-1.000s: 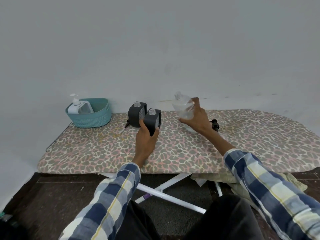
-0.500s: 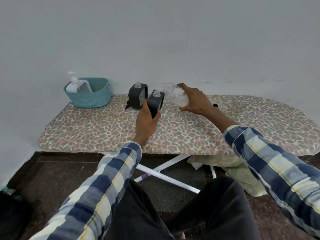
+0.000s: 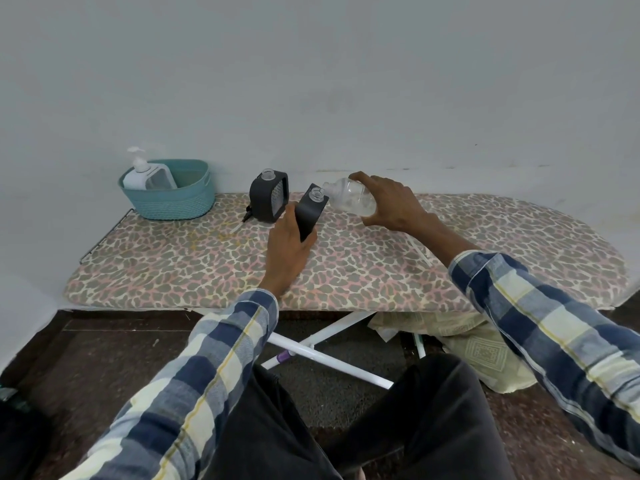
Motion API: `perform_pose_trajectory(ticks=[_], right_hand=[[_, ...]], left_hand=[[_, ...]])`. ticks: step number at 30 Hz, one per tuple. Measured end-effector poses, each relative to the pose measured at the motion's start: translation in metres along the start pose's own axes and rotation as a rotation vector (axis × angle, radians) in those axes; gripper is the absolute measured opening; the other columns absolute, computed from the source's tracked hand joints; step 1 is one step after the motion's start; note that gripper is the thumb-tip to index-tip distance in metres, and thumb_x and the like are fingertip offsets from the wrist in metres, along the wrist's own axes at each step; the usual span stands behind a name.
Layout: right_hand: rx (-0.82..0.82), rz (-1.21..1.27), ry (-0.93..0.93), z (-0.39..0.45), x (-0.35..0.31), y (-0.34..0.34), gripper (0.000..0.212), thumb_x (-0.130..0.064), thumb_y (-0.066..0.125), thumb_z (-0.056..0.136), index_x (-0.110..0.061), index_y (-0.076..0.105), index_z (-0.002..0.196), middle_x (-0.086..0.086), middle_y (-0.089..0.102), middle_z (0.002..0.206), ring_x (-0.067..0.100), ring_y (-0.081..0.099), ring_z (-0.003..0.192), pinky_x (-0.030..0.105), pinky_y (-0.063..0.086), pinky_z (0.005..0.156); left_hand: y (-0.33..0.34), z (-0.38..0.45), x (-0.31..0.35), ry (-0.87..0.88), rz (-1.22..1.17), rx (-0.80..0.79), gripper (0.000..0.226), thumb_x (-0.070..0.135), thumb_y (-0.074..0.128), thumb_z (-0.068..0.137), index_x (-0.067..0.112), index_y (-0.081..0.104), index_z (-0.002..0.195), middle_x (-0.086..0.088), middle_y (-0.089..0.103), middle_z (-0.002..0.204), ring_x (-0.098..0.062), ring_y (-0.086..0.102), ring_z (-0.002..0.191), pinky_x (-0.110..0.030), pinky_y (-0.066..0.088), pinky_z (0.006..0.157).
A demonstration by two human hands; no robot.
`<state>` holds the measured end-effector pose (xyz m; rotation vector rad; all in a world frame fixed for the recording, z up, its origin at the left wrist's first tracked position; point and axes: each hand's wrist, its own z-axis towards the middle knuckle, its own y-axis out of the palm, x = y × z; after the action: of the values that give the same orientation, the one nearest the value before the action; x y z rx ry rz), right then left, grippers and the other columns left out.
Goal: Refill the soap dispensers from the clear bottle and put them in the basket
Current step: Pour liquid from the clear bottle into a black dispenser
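The left hand [image 3: 289, 242] grips the lower body of a dark soap dispenser [image 3: 309, 215], tilting its open neck to the right. The right hand [image 3: 389, 202] is wrapped around the clear bottle [image 3: 351, 201], which lies nearly on its side with its mouth just at the dispenser's neck (whether liquid runs across cannot be told). A second dark dispenser [image 3: 269, 196] stands upright just behind and to the left, its neck open too. Near the left end of the leopard-print ironing board [image 3: 173, 265] sits the teal basket [image 3: 172, 199], holding a white pump dispenser [image 3: 147, 176]; it stands well apart from both hands. The board's right half lies bare, its near edge just ahead of the person's knees. Against half a second ago, the bottle is tipped flatter and closer to the neck, and the dispenser leans further.
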<state>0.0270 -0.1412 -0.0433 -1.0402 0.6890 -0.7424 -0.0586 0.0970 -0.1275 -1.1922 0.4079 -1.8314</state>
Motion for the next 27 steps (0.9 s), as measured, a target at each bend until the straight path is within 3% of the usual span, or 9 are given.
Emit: perform_pose_trajectory(ticks=[7, 13, 27], right_hand=[[-0.039, -0.035, 0.014, 0.002, -0.002, -0.007, 0.097, -0.030, 0.091, 0.072, -0.038, 0.034, 0.150, 0.004, 0.065, 0.117, 0.032, 0.062, 0.101, 0.040, 0.050, 0.073], [-0.082, -0.076, 0.007, 0.008, -0.006, -0.016, 0.100, -0.028, 0.094, 0.071, -0.037, 0.034, 0.150, 0.005, 0.066, 0.116, 0.032, 0.063, 0.100, 0.044, 0.056, 0.077], [-0.121, -0.170, -0.012, 0.014, -0.008, -0.031, 0.100, -0.016, 0.091, 0.073, -0.036, 0.036, 0.154, 0.006, 0.063, 0.114, 0.030, 0.062, 0.099, 0.038, 0.045, 0.071]], left_hand=[[0.001, -0.002, 0.000, 0.011, 0.022, -0.009, 0.074, 0.044, 0.062, 0.106, 0.011, 0.026, 0.162, -0.020, 0.059, 0.144, -0.038, 0.061, 0.126, -0.050, 0.052, 0.104], [-0.001, -0.002, 0.001, 0.007, 0.042, 0.002, 0.074, 0.043, 0.063, 0.106, 0.010, 0.027, 0.162, -0.022, 0.061, 0.140, -0.039, 0.063, 0.121, -0.047, 0.052, 0.099], [-0.003, -0.004, 0.004, 0.050, 0.046, 0.016, 0.064, 0.040, 0.067, 0.104, 0.016, 0.032, 0.153, -0.019, 0.064, 0.135, -0.036, 0.065, 0.116, -0.049, 0.054, 0.096]])
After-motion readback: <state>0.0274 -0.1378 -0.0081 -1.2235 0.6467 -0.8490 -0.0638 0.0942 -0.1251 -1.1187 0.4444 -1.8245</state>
